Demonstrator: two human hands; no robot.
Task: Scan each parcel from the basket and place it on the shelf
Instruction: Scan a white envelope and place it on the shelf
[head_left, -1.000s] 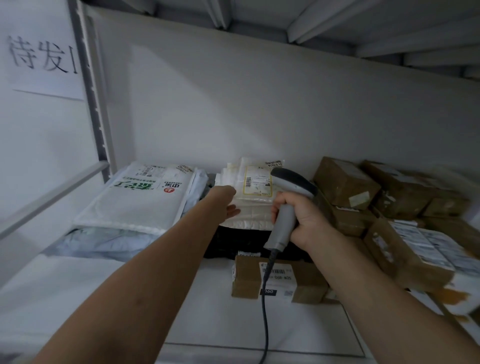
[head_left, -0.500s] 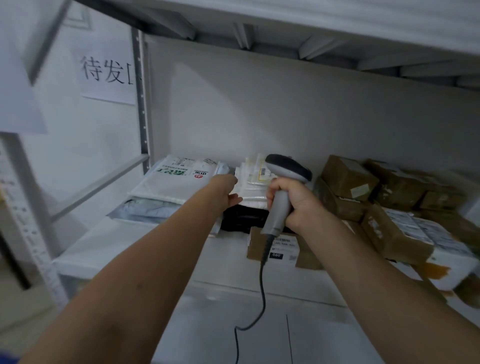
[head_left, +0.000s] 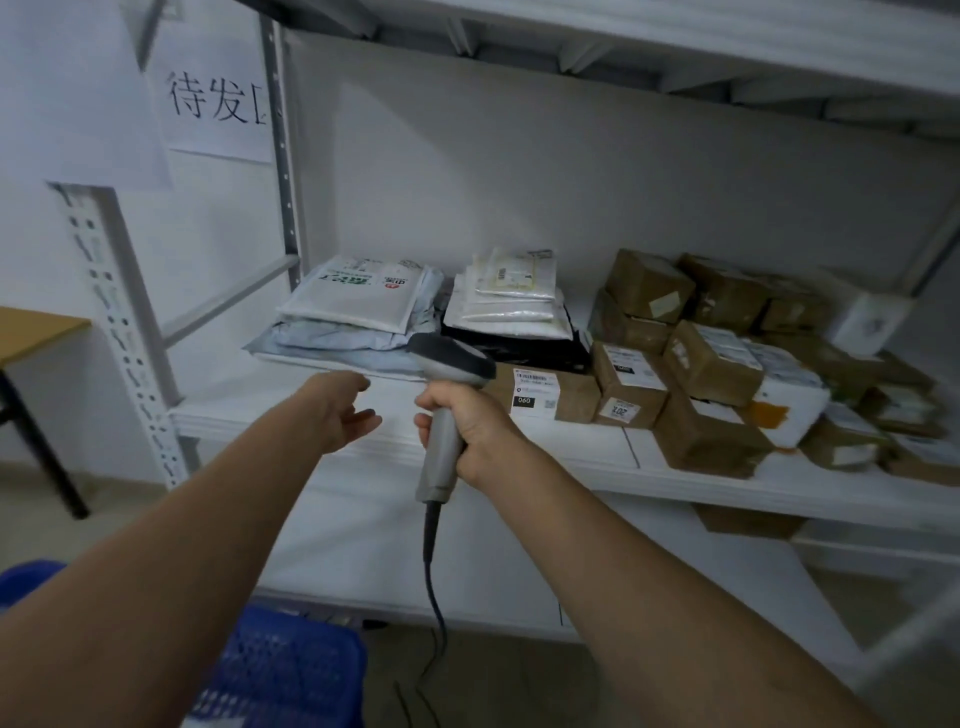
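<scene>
Head view, scanner (head_left: 451, 365), brown boxes (head_left: 712, 359) crowding shelf (head_left: 576, 446)

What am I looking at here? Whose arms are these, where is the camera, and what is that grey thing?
There is no machine here. These are a person's two bare arms, filmed by a camera worn on their head that looks forward and down.

The right hand grips a grey barcode scanner, the tool that reads parcel labels. The left hand is open, holds nothing and hovers in front of the shelf.

On the shelf lie white mailers at the left, a pile of bubble mailers in the middle and labelled brown boxes at the right.

The blue basket at the bottom is where parcels are taken from. Its contents barely show.
</scene>
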